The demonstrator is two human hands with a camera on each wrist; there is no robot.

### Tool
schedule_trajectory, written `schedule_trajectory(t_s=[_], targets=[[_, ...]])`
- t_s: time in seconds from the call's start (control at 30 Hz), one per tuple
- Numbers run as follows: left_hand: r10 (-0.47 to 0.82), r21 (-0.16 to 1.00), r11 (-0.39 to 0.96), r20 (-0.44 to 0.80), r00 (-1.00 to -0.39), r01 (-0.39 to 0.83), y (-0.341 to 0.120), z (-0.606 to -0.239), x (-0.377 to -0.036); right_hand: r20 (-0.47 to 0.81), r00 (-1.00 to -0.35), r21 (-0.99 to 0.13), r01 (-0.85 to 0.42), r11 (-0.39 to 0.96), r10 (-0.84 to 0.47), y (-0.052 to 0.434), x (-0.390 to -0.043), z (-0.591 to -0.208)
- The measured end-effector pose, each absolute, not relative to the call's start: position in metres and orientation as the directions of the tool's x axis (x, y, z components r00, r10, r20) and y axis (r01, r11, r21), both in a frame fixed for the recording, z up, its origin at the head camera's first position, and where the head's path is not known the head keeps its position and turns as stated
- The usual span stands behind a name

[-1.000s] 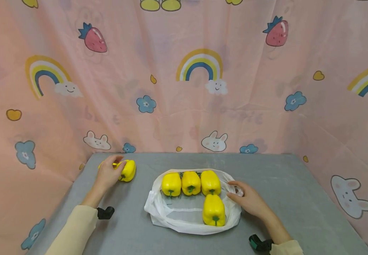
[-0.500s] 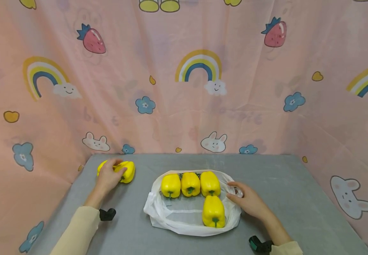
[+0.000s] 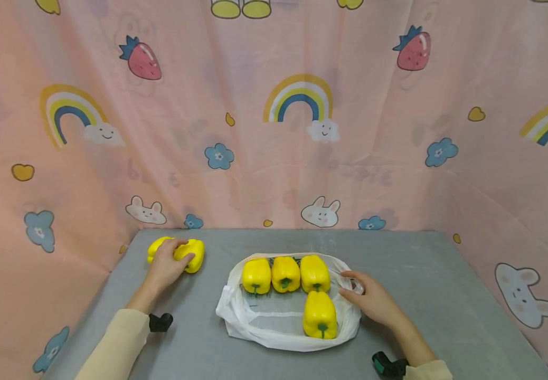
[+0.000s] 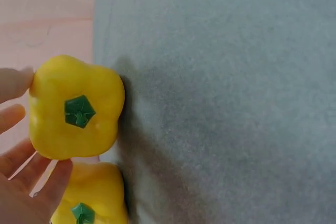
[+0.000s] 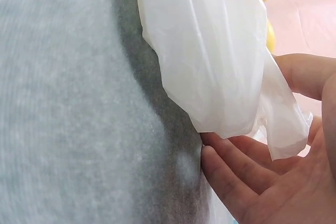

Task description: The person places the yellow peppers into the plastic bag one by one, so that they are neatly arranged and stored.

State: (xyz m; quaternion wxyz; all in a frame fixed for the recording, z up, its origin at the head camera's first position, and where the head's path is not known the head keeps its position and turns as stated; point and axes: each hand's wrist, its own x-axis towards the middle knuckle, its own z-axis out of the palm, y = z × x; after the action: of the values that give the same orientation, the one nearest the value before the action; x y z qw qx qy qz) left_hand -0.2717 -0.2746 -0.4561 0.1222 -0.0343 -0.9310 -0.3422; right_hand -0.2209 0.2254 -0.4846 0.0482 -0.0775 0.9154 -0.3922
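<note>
My left hand (image 3: 180, 253) grips a yellow bell pepper (image 3: 194, 255) lying at the table's far left. The left wrist view shows my fingers (image 4: 16, 153) curled round this pepper (image 4: 76, 108), its green stem facing the camera. A second yellow pepper (image 3: 157, 247) lies against it (image 4: 92, 198). My right hand (image 3: 348, 283) pinches the right edge of a white plastic bag (image 3: 274, 330) spread open in the middle. In the right wrist view the bag (image 5: 210, 51) drapes over my fingers (image 5: 236, 166). Several yellow peppers lie in the bag, three in a row (image 3: 285, 273) and one in front (image 3: 319, 314).
The grey table (image 3: 421, 264) is enclosed at the back and both sides by a pink cartoon-print curtain (image 3: 274, 158). Black wrist-camera mounts sit at my left cuff (image 3: 160, 321) and right cuff (image 3: 385, 364). Bare grey surface lies right of the bag.
My left hand has settled a little lower over its pepper, and the second pepper to its left shows more. The right hand and the bag have stayed put.
</note>
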Motion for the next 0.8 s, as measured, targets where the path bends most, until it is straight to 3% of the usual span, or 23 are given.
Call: schedule_trajectory(t_s=[0.4,0.8], targets=[[0.014,0.642,0.762,0.116,-0.993,0.086,-0.2721,-0.4615,-0.2723,-0.031,-0.984,-0.719,-0.1,0.688,-0.175,0.2247,-0.2211,-0.4834],[0.048,0.578,0.805,0.162,-0.986,0.134,-0.2678,-0.4608,-0.2697,-0.02,-0.983,-0.718,-0.114,0.687,-0.183,0.2249,-0.2202,-0.4838]])
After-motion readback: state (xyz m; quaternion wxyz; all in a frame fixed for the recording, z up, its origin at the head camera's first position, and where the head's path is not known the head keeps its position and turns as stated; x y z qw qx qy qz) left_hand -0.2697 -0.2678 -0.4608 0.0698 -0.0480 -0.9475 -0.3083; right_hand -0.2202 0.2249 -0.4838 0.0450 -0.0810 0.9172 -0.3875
